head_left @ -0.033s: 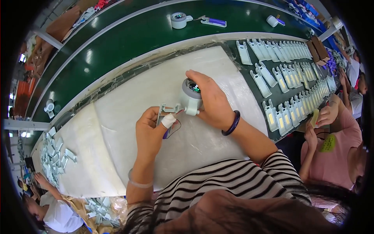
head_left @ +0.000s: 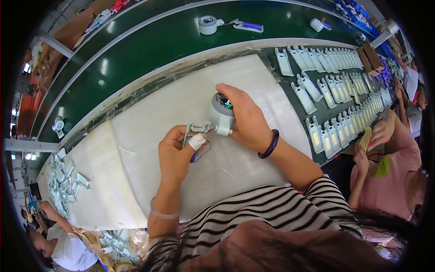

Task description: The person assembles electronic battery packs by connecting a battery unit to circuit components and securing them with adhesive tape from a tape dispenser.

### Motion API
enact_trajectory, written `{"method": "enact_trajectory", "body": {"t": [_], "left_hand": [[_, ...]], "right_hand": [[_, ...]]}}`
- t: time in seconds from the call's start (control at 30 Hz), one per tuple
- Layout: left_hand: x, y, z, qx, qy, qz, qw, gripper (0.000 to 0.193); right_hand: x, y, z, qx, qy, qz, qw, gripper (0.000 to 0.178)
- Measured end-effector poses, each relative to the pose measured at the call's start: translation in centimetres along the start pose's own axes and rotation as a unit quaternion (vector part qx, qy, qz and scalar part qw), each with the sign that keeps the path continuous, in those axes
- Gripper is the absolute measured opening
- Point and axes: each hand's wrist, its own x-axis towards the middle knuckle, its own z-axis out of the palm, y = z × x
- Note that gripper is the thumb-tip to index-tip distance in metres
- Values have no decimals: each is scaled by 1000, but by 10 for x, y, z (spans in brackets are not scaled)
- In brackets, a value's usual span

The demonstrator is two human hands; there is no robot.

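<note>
My left hand point(head_left: 177, 152) pinches a small grey plastic bracket point(head_left: 194, 128) over the white mat point(head_left: 136, 145); its thumb wears a white wrap. My right hand point(head_left: 244, 119) grips a grey tape dispenser roll point(head_left: 220, 111) with a green core, pressed against the bracket's right end. A dark bangle point(head_left: 270, 145) circles my right wrist. A thin dark loop lies on the mat just under my left thumb.
Rows of grey finished parts point(head_left: 337, 86) fill the dark tray at right. A pile of loose grey parts point(head_left: 63, 181) lies at the far left. Another tape roll point(head_left: 208, 24) and a purple-handled tool point(head_left: 248, 26) rest on the green belt. Another person in pink point(head_left: 389, 177) sits at right.
</note>
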Motion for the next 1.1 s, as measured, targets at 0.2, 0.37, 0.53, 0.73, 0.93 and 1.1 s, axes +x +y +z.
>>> {"method": "enact_trajectory", "body": {"t": [0.2,0.37,0.53,0.73,0.93,1.1], "left_hand": [[3,-3,2,-13,25,-22,999,25],[4,-7,-1,2,4,-1,1000,27],[6,-11,-2,-18,-7,-2,1000,26],[7,-7,0,-20,-10,-12,1000,24],[5,-7,2,-23,-1,-23,999,26],[6,-8,1,-31,4,-7,999,27]], "right_hand": [[1,1,0,9,-2,-3,1000,86],[2,1,-2,-7,-6,-18,1000,82],[2,2,0,-2,-3,-26,1000,81],[1,3,-1,-2,0,-33,999,82],[1,0,-2,10,-8,-26,1000,85],[1,1,-1,19,-11,-23,999,87]]}}
